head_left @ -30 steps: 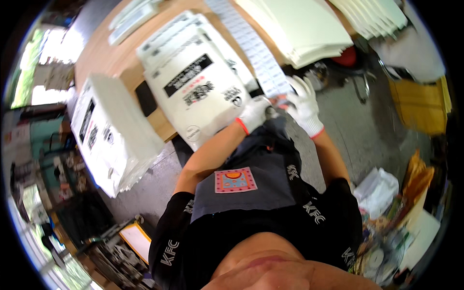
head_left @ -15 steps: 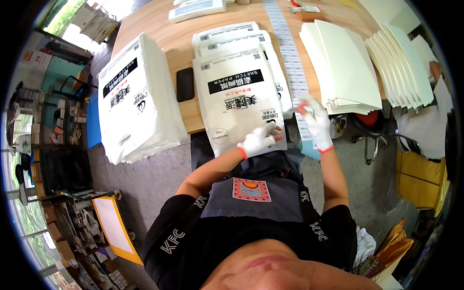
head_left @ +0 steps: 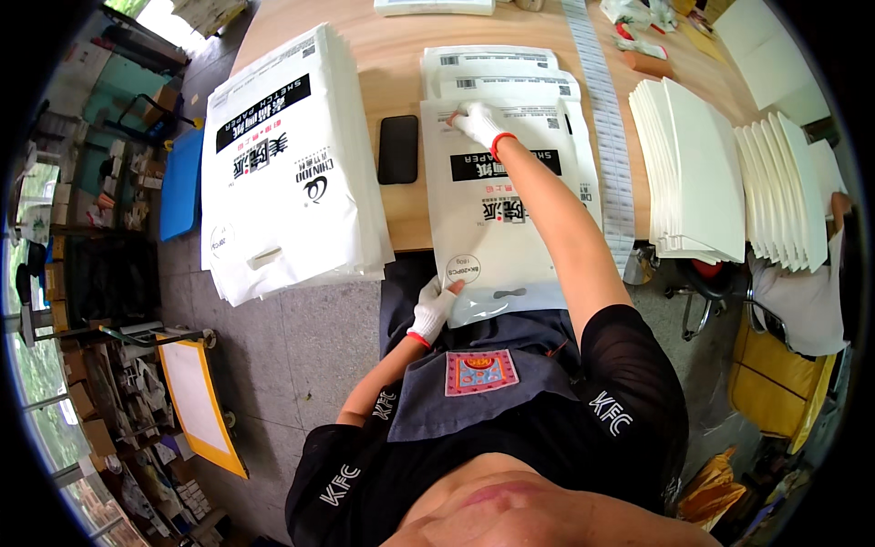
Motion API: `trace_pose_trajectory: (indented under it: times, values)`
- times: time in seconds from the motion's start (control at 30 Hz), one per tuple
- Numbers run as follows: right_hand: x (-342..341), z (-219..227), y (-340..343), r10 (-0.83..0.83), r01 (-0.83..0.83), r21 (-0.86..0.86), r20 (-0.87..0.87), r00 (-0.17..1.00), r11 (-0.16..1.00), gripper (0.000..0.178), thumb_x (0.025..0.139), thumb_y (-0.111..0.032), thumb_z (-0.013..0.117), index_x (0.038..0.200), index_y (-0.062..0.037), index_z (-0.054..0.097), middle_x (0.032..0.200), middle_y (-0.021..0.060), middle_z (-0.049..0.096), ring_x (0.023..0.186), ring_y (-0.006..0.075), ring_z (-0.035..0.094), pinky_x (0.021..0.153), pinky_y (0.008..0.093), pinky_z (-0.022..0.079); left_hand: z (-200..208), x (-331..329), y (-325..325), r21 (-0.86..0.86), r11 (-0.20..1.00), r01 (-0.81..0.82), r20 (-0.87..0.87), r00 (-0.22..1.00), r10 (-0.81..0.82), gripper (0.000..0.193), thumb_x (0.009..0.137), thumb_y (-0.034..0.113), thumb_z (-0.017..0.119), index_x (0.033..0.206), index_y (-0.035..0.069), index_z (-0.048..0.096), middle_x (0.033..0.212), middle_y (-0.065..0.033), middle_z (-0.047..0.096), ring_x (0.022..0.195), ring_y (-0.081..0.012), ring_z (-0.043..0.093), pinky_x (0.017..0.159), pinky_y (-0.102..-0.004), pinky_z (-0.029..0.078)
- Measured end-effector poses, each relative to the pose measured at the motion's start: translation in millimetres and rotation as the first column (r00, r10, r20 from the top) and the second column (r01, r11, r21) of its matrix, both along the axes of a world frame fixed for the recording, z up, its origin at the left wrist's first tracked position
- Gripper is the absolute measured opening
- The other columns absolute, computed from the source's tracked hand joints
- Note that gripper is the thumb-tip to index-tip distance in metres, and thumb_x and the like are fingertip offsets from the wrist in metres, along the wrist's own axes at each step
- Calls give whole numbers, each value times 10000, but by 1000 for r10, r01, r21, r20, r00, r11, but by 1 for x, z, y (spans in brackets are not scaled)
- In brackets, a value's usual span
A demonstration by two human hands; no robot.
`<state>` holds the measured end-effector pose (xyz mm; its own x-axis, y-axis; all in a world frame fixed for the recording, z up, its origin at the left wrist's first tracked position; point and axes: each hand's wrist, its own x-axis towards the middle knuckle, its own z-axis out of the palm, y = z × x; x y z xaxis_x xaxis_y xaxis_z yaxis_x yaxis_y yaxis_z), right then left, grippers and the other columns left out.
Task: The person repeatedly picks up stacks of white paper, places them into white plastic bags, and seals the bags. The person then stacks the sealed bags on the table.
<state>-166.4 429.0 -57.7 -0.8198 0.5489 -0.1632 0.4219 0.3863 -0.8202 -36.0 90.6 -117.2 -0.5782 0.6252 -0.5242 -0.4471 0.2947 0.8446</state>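
Note:
A white printed plastic packet of paper (head_left: 510, 251) lies at the front edge of the table, its near end hanging over my lap. My left hand (head_left: 431, 310), in a white knit glove with a red cuff, holds its near left edge, thumb on top. Stretched across the packet, my right arm reaches its far left corner. There my right hand (head_left: 480, 125), gloved alike with bare fingertips showing, is closed on the packet's edge. More packets (head_left: 510, 85) lie beneath and behind, stepped away from me.
To the left stands a tall stack of similar packets (head_left: 273, 182); a black phone (head_left: 398, 149) lies between. Right of the packets runs a long strip of labels (head_left: 612, 137). Stacks of white paper (head_left: 693, 173) and a second fanned stack (head_left: 784, 191) sit at the right.
My right hand has moved from beside the label strip to the packet's far left corner. My left hand has gone from the packet's near right to its near left edge. The view has shifted.

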Motion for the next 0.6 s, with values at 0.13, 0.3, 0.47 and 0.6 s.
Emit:
trace_pose_trajectory:
  times: [0.13, 0.3, 0.47, 0.6]
  values:
    - [-16, -8, 4, -55, 46, 153, 56, 997, 987, 218, 766, -267, 682, 873, -80, 711, 885, 146, 671, 898, 270, 622, 824, 375, 471, 0, -1, -2, -1, 1000, 21, 44, 999, -21, 314, 884, 197, 656, 1109, -16, 603, 944, -51, 673, 791, -87, 584, 708, -239, 470]
    - [-5, 9, -15, -55, 13, 585, 53, 997, 811, 192, 775, -255, 695, 912, -121, 684, 1024, 98, 668, 923, 293, 628, 817, 387, 500, 8, -2, -4, 8, 999, 39, 26, 999, -39, 302, 896, 204, 642, 1100, -16, 606, 922, -47, 671, 782, -83, 578, 704, -237, 467]
    - [15, -24, 9, -196, 255, 118, -365, 910, 960, 291, 817, -274, 667, 1037, -88, 625, 1096, 121, 631, 1024, 270, 592, 882, 363, 466, 18, -7, -5, 52, 993, 104, -29, 994, -102, 303, 910, 210, 623, 1110, -16, 594, 930, -45, 666, 793, -73, 561, 716, -224, 452]
    - [130, 20, -19, -86, 151, 269, -239, 967, 951, 327, 837, -274, 653, 1099, -95, 575, 1065, 110, 638, 974, 263, 621, 857, 348, 473, 74, -16, -2, 169, 981, 101, -95, 992, -85, 353, 927, 253, 591, 1140, -28, 573, 868, -12, 622, 740, -63, 506, 685, -231, 429]
